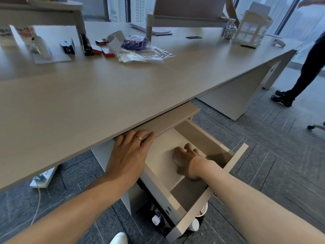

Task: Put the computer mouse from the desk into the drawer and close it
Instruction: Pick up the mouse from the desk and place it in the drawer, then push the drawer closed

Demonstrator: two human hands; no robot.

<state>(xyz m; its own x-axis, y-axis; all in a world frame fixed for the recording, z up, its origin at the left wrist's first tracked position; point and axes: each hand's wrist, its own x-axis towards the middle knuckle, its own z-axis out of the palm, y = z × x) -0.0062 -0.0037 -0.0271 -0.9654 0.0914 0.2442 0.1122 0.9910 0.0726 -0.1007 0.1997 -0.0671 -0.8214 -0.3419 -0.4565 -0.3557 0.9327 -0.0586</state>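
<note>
R hand [189,160] cups rounded mouse [176,162].

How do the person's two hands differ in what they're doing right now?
The left hand lies flat on the desk edge, palm down, above the drawer; the right hand reaches down inside the open drawer. The left hand holds nothing, while the right hand covers the computer mouse on the drawer floor. The left hand wears a ring; none shows on the right. Both arms are bare.

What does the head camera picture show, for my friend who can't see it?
A person's right hand lowers a computer mouse into an open drawer under a desk. Their left hand rests against the desk edge.
</note>
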